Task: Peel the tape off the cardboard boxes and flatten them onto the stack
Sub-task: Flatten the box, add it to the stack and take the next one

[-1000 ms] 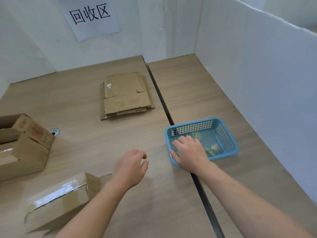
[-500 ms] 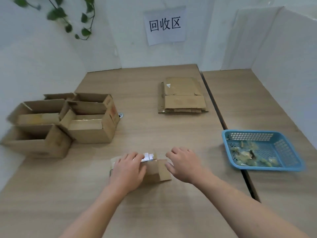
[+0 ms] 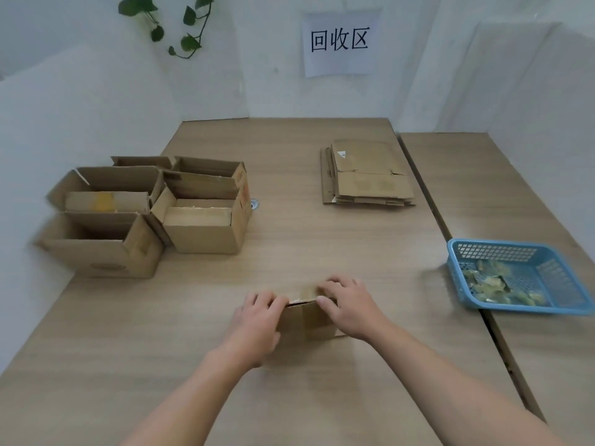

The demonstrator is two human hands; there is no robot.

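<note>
A small brown cardboard box [image 3: 306, 318] stands on the light wooden counter [image 3: 289, 252], near its front edge and between both hands. The left hand [image 3: 257, 323] grips the box's left side, its fingers curled over the top edge. The right hand [image 3: 351, 307] holds the right side, with its fingers bent onto the top, where a glossy strip of tape [image 3: 302, 294] shows.

Further back lies the stack of flattened brown cardboard [image 3: 367, 178]. A cluster of open brown cardboard boxes [image 3: 206, 220] sits at the left. A blue plastic mesh basket [image 3: 553, 297] holding crumpled tape scraps [image 3: 492, 284] is at the right.
</note>
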